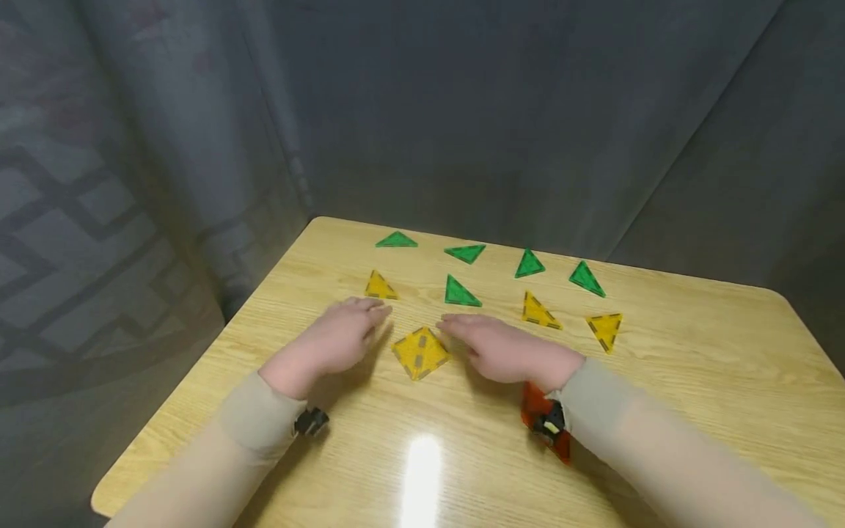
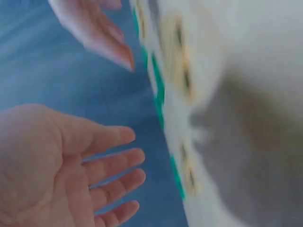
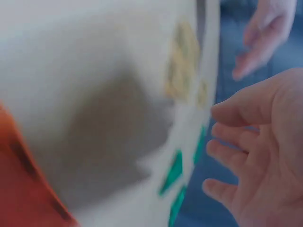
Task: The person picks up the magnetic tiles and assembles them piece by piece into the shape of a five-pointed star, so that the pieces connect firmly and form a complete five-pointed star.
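Left hand [image 1: 339, 336] and right hand [image 1: 505, 350] are raised over the wooden table [image 1: 713, 359], their fingers extended and slightly apart, neither gripping anything. Nearest, a red piece [image 1: 533, 397] lies below the right wrist, partly hidden by a small black device [image 1: 549, 424]. Between the hands lies a yellow diamond [image 1: 429, 350], two triangles edge to edge, just beside the right fingertips. Beyond the left fingertips is a single yellow triangle [image 1: 378, 286]; past the right hand, well apart from the diamond, lie two more yellow ones [image 1: 540, 313]. A green triangle [image 1: 460, 293] sits beyond the right fingertips, and four other green pieces [image 1: 529, 265] make a loose row near the far edge, before a dark grey curtain [image 1: 495, 132].
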The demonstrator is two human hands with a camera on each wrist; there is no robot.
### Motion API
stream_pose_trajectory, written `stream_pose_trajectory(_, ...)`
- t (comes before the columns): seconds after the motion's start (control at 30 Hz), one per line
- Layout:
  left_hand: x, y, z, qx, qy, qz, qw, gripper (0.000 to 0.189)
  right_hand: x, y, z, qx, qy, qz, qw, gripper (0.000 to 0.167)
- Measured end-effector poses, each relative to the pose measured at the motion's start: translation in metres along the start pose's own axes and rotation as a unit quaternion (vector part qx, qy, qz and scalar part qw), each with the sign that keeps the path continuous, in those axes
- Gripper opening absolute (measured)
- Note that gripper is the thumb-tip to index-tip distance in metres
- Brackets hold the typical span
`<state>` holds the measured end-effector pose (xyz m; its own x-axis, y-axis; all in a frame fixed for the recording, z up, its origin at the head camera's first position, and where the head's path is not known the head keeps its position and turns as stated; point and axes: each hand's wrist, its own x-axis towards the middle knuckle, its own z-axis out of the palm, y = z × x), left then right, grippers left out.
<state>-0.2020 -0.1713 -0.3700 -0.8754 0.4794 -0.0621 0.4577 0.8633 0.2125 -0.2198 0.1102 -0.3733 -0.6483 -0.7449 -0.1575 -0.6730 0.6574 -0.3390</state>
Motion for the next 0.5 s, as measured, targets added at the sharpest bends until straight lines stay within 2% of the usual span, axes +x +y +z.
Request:
stream_pose_trajectory(0.03,0.006,-0.007,-0.006,0.002,0.001,-0.015,0.9999,0.045,0.001,0.006,-0.007,0.0,0.002,0.018,0.9998,0.06)
stream_pose_trajectory(0.13,0.027,-0.023,-0.014,0.004,-0.029,-0.07,0.9971,0.047,0.012,0.026,-0.023,0.016,0.002,0.068,0.9976,0.059)
stream_pose_trajectory(0.27,0.053,-0.033,-0.004,0.013,-0.083,-0.129,0.9881,0.05,0.037,0.041,-0.027,0.034,0.046,0.162,0.9852,0.051)
stream_pose_trajectory(0.4,0.068,-0.034,0.008,0.028,-0.093,-0.161,0.9822,0.051,0.066,0.042,-0.021,0.021,0.092,0.251,0.9634,0.057)
stream_pose_trajectory(0.5,0.073,-0.032,0.013,0.041,-0.086,-0.166,0.9814,0.052,0.083,0.043,-0.016,-0.006,0.091,0.283,0.9548,0.061)
